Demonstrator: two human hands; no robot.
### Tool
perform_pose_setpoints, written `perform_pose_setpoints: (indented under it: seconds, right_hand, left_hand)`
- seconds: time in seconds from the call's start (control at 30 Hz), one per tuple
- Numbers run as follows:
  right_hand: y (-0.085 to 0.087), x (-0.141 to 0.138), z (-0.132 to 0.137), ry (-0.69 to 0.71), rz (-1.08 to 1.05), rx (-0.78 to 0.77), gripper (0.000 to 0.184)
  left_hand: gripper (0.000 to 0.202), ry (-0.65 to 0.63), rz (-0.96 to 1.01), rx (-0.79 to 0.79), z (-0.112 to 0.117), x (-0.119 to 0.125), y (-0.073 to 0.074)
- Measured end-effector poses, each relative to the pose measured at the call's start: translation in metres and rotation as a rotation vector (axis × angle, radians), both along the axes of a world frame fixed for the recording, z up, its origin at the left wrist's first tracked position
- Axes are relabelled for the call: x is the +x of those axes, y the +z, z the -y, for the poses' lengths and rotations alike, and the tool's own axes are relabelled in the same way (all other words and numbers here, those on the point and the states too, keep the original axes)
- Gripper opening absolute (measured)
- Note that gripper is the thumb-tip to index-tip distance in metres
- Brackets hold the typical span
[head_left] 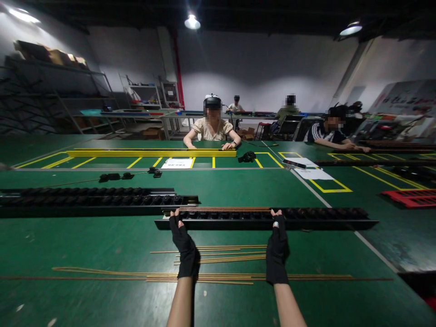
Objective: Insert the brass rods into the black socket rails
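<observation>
My left hand (185, 250), in a black fingerless glove, is closed at the left part of a long black channel (238, 224). Its fingertips pinch one end of several thin copper-coloured rods (225, 209). My right hand (277, 254), gloved the same way, pinches the other end of these rods, which stretch level between my hands. They lie along the far top side of the channel, over a row of black pieces (316, 213); whether they rest on it I cannot tell. Below and partly behind my wrists, more loose thin brass-coloured rods (225, 275) lie on the green table (102, 304).
Other black channels (85, 210) with black pieces lie to the left. Farther back are small black parts on a rod (116, 177), a yellow rail (153, 153) and white papers (177, 163). A person (213, 127) sits opposite; another (327, 131) is at the right.
</observation>
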State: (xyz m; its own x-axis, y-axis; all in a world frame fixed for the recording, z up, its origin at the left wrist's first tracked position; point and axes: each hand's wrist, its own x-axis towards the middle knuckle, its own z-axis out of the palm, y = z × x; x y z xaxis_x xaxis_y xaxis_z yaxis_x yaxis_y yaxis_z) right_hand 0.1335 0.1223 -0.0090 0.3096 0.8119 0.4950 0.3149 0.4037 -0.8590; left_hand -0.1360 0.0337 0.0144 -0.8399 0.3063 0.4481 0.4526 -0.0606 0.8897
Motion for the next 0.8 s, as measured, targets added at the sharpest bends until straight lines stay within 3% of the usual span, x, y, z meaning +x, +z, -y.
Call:
perform_pose_setpoints:
  seconds: [0.2,0.27,0.4,0.47,0.6,0.7,0.8]
  right_hand:
    - [0.007,0.002,0.005,-0.055,0.051,0.059,0.056]
    - [0.014,-0.007,0.003,-0.108,0.214,0.141,0.054]
    - [0.033,-0.055,-0.006,-0.032,0.488,0.278,0.048]
    - [0.037,-0.083,-0.011,0.048,0.6,0.289,0.047]
    - [0.026,-0.115,-0.018,0.134,0.742,0.306,0.045]
    - [0.012,-0.118,-0.019,0.128,0.772,0.341,0.044]
    - [0.002,-0.117,-0.021,0.095,0.768,0.417,0.041]
  left_hand:
    - [0.058,0.076,-0.148,0.017,-0.002,-0.003,-0.005]
    - [0.055,0.074,-0.283,-0.047,-0.011,0.003,0.002]
    - [0.045,-0.165,-0.436,-0.237,-0.044,0.036,0.02]
    - [0.046,-0.293,-0.49,-0.275,-0.06,0.053,0.021]
    - [0.044,-0.345,-0.54,-0.303,-0.075,0.066,-0.001]
    - [0.042,-0.339,-0.608,-0.262,-0.073,0.063,-0.021]
    - [0.038,-0.275,-0.657,-0.215,-0.07,0.064,-0.028]
